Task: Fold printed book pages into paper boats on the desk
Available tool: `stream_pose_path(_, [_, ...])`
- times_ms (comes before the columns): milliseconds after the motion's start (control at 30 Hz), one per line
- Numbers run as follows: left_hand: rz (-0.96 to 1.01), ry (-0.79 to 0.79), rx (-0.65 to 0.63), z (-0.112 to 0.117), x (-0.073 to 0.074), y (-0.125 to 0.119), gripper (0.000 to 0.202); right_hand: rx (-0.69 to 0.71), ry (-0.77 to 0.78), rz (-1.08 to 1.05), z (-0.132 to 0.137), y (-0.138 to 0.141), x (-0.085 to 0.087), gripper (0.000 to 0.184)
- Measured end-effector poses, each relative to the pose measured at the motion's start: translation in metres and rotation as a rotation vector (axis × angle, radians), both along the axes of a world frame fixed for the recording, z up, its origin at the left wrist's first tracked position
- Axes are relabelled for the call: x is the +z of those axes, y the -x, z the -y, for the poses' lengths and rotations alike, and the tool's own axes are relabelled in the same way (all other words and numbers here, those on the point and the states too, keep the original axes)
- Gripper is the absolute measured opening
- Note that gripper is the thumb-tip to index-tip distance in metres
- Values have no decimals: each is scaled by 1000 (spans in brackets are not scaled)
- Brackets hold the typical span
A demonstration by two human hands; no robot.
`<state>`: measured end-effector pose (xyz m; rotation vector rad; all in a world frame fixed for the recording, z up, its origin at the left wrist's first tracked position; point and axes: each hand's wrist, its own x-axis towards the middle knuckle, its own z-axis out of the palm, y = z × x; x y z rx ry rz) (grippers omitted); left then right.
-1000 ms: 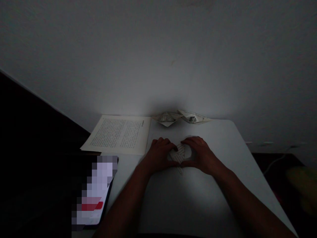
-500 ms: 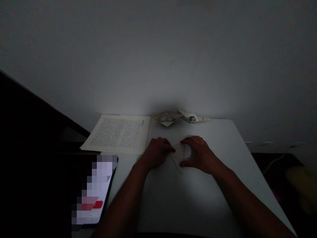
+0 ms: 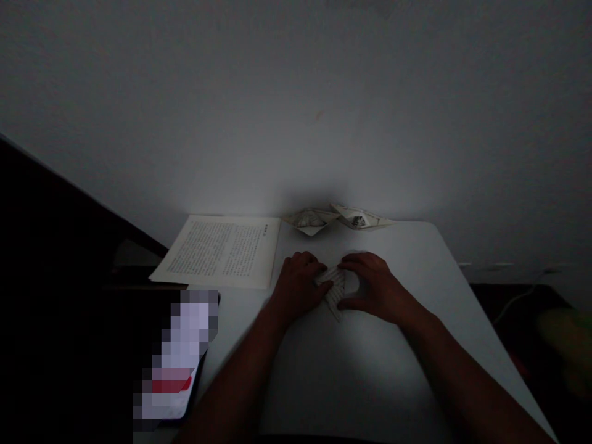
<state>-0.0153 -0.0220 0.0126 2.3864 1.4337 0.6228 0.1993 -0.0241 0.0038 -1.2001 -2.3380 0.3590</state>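
A small folded piece of printed paper (image 3: 337, 288) lies on the white table between my two hands. My left hand (image 3: 305, 285) grips its left side, the thumb on top of the paper and the index finger at its upper edge. Curved around the right side, my right hand (image 3: 370, 285) holds the paper's edge, with fingertips at the upper corner and the thumb at the lower right. Two folded paper boats stand behind: a left boat (image 3: 311, 223) and a right boat (image 3: 363, 218), touching each other near the wall.
A stack of printed pages (image 3: 222, 250) lies at the table's back left. A phone (image 3: 185, 357) with a lit, blurred screen is at the left edge. The white table (image 3: 319, 382) meets a grey wall (image 3: 296, 111). A cable (image 3: 515, 302) runs beyond the right edge.
My left hand has shifted slightly and its thumb has come over the paper, its index finger now at the upper edge. My right hand has barely moved.
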Motion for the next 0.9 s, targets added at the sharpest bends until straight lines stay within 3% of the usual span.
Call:
stream_pose_path(267, [13,-29,-15,-2,-5,1,16,73,13,5,1,-1,6,65])
stream_pose_path(400, [6,-27,-15,-2,-4,0,15,121,33,-20,0,0,8,50])
stream_pose_path(600, [2,-17,-63,-1,-1,-1,17,87,-6,-79,-4,1,6,31])
stream_pose_path(900, [224,111,-1,-5,3,1,23,79,-16,-118,-3,2,9,20])
